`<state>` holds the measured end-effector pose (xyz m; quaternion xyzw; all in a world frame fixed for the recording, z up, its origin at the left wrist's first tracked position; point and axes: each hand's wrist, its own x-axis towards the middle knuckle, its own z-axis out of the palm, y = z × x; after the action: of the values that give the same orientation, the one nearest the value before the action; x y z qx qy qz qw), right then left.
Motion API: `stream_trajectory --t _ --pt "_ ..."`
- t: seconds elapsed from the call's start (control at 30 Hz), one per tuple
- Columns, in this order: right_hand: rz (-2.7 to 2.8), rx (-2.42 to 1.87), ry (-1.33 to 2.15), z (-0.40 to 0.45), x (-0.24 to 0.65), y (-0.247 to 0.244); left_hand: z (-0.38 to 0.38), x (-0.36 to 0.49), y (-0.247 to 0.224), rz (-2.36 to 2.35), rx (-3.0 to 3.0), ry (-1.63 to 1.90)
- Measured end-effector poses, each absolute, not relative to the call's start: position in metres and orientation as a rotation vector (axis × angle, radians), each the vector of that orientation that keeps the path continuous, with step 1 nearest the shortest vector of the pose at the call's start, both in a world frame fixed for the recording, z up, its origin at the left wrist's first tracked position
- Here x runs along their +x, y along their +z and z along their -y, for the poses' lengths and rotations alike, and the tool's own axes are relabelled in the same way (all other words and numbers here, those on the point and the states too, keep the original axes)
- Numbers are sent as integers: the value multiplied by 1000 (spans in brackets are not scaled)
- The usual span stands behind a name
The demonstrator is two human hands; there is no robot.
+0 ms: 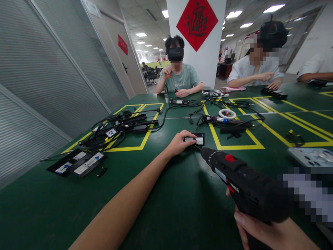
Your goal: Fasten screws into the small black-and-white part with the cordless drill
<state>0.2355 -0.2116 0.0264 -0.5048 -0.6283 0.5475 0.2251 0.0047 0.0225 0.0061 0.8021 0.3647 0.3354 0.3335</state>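
My right hand [262,225] is wrapped round the grip of a black cordless drill [244,178] with red accents. The drill lies across the lower right of the view, its chuck pointing to the far left. A thin bit reaches from the chuck to the near edge of a small black panel with a white block [199,140]. Fingers and thumb of my left hand [180,142] press that panel from its left side on the table. They cover part of it, and the exact spot where the bit meets it is too small to tell.
On the green table [125,201] a heap of black cables and devices [127,125] lies at left, near black-and-white panels [78,161]. Beyond the panel are more cables, a metal tool [221,119] and a white ring [227,113]. Co-workers sit across the table. A pale tray [309,154] stands at right.
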Motion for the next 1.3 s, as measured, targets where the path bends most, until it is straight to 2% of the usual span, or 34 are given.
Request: stream_trajectory --t 0.37,0.77,1.03,1.3 --pt "1712 -1442 1533 211 232 35 -22 5 6 -952 2101 872" --pt "1466 -1442 1581 213 234 16 -21 7 9 -975 2070 877" --pt "1746 -1409 1557 208 234 24 -21 7 10 -968 2063 881" --pt "1637 -1412 1532 210 233 24 -22 5 8 -958 2080 873"
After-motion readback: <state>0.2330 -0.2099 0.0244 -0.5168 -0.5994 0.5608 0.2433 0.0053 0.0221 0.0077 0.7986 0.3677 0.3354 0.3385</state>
